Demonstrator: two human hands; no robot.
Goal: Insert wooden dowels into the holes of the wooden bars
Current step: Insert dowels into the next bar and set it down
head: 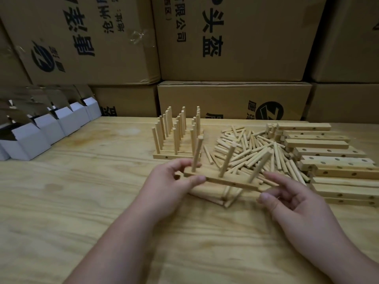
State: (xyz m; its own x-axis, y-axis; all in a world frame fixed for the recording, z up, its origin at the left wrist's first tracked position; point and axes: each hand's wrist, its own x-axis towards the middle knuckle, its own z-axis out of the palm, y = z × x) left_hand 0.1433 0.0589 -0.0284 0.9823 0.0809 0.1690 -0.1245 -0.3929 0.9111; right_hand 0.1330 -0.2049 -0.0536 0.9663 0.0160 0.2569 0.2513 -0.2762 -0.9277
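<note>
Dowels (249,149) lie heaped beyond the three-pegged bar (223,180) my left hand (174,181) pinches above the table (82,201), my right hand (295,199) loose-fingered at its other end, bare bars (328,158) stacked rightward.

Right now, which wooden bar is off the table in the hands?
The bar with three dowels, gripped at its left end by the left hand. The finished bars behind it and the empty bars rest on the table.
</note>
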